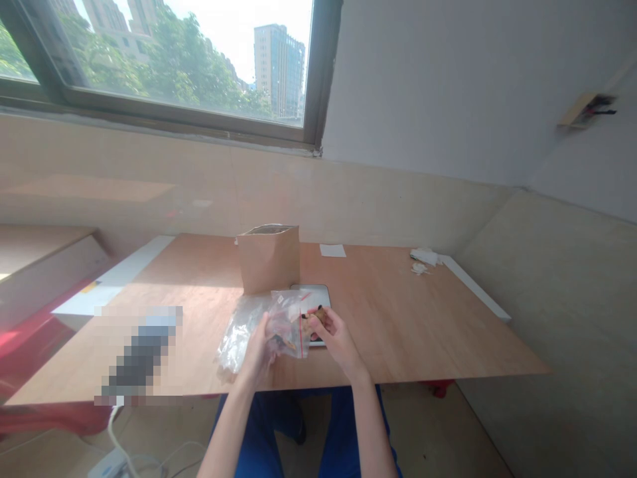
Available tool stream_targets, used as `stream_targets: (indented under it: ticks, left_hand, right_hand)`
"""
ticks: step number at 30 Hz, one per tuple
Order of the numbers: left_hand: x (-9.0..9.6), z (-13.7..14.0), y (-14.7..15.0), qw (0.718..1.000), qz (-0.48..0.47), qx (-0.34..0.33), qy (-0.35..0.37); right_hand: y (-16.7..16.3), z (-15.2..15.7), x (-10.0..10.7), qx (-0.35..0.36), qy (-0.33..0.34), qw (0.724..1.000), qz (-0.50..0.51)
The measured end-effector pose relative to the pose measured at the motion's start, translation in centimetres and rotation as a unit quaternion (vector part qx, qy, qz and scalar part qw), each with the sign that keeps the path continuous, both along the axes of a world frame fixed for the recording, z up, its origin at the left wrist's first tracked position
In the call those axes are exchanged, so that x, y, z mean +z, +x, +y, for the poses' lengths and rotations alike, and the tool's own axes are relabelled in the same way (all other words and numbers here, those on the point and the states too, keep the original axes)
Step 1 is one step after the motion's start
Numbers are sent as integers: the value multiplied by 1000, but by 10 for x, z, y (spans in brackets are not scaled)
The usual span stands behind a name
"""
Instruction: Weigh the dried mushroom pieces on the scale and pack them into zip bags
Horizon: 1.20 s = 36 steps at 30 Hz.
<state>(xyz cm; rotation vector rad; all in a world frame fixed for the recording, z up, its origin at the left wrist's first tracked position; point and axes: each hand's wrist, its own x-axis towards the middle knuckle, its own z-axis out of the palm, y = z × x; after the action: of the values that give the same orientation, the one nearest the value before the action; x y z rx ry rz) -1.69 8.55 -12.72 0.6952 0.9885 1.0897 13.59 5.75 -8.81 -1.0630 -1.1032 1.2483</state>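
Observation:
My left hand (260, 345) is closed on a clear zip bag (286, 325) with a red strip along its opening. Something small and dark, too unclear to name, shows inside the bag. At the bag's opening my right hand (336, 332) pinches a small tan piece with dark tips (313, 320). Both hands are held above the front of the table. Beneath them lies a white tray-like panel with a dark rim (321, 297), partly hidden by the hands and bag. Other clear plastic bags (239, 335) lie flat to the left, next to my left hand.
A brown paper bag (269, 262) stands upright behind the plastic bags on the wooden table (398, 318). White paper (332, 250) lies at the back, and crumpled scraps (422, 261) at the back right. A pixelated object (142, 355) with a cable is at left.

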Motion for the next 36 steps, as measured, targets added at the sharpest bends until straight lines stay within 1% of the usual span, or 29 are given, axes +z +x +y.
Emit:
stream_targets:
  ticks: [3,6,8,10,12,14,16,18,20,22,25,27,30,33,36]
  left_hand:
    - [0,7,-12,999,-40,29,7]
    - [-3,15,-26,998,-56,39,-2]
    - [-12,21,-32,997,-54,53,-10]
    - [-25,25,-36,994,-41,99,-29]
    - [-37,27,-37,991,-36,127,-28]
    - [-45,28,-36,991,-38,130,-5]
    - [-49,28,-36,991,-34,127,14]
    - [-51,28,-37,991,-24,127,16]
    - [-52,28,-37,992,-15,128,16]
    - [-53,29,-37,992,-6,128,17]
    - [-53,28,-36,991,-11,129,22]
    - [-52,27,-35,991,-23,131,27]
    - [-51,26,-34,991,-26,130,32]
    - [-52,26,-34,991,-18,125,36]
    - [-54,28,-34,991,-8,126,36]
  right_hand:
    - [3,3,-2,-39,3,999,15]
    - [6,9,-6,-83,4,996,45]
    - [7,16,-5,-107,12,992,62]
    - [6,27,-1,-127,29,989,66]
    - [3,42,9,-138,53,987,59]
    - [0,62,22,-135,88,986,41]
    - [-5,86,38,-128,138,982,14]
    - [-12,111,55,-125,190,973,-33]
    - [-21,137,70,-130,240,957,-97]
    - [-30,161,83,-141,283,936,-158]
    - [-44,192,93,-145,338,902,-225]
    - [-52,208,93,-133,361,885,-262]
    - [-61,221,86,-99,360,869,-325]
    - [-64,224,77,-79,340,859,-374]
    - [-63,222,70,-73,329,856,-391]
